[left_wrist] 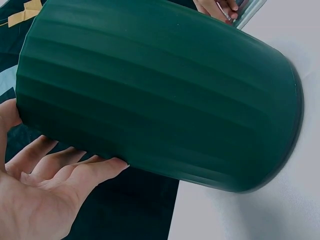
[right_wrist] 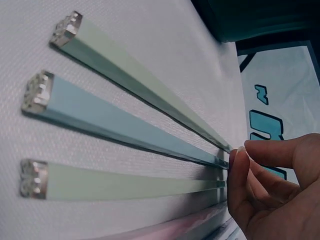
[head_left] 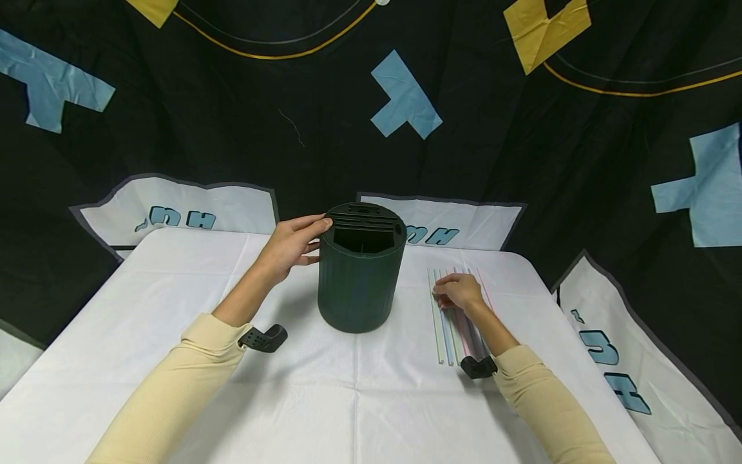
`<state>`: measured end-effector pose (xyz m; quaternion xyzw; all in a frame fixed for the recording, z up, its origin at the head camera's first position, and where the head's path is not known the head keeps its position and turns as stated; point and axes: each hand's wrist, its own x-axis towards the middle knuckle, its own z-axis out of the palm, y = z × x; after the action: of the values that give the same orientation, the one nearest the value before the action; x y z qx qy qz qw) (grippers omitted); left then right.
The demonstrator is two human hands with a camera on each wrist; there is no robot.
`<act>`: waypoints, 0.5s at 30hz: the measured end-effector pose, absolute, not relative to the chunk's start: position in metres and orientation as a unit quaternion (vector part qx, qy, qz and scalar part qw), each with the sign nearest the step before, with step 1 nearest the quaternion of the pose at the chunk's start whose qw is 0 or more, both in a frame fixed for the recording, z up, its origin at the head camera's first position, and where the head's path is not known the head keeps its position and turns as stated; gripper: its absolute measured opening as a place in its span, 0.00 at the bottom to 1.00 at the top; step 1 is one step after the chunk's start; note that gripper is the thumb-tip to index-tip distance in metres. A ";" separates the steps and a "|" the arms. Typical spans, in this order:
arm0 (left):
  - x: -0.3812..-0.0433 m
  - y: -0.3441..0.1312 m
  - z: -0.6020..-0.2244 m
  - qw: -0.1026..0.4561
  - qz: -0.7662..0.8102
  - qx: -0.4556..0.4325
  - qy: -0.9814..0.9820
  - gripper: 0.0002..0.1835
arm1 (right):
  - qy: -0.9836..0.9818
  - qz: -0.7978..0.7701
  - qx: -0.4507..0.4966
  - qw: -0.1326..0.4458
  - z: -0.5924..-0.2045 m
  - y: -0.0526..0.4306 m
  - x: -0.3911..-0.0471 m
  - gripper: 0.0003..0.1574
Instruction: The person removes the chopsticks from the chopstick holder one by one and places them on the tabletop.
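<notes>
A dark green ribbed bin with a slotted black top stands upright on the white-covered table. My left hand holds its upper left side, the thumb at the rim and the fingers along the wall; in the left wrist view, the fingertips touch the ribs. To the bin's right, several long thin pastel sticks lie side by side. My right hand is over them. In the right wrist view, its thumb and index finger pinch at the outermost pale green stick, beside a pale blue stick. The hand hides the sticks' far parts.
The white tablecloth covers the table up to its rounded back corners. Behind hangs a black cloth with blue and yellow patches. A black band is on the left wrist, another on the right.
</notes>
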<state>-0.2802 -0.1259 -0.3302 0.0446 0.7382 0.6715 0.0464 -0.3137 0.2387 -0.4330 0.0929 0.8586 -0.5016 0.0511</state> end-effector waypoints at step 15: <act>-0.280 -0.125 -0.328 0.050 0.657 0.037 0.751 0.32 | 0.877 -0.476 0.049 0.046 -0.405 0.243 -0.304 0.18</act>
<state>-0.2797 -0.1247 -0.3276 0.0372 0.7511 0.6573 0.0499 -0.3042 0.2435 -0.4052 0.0486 0.8767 -0.4764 0.0461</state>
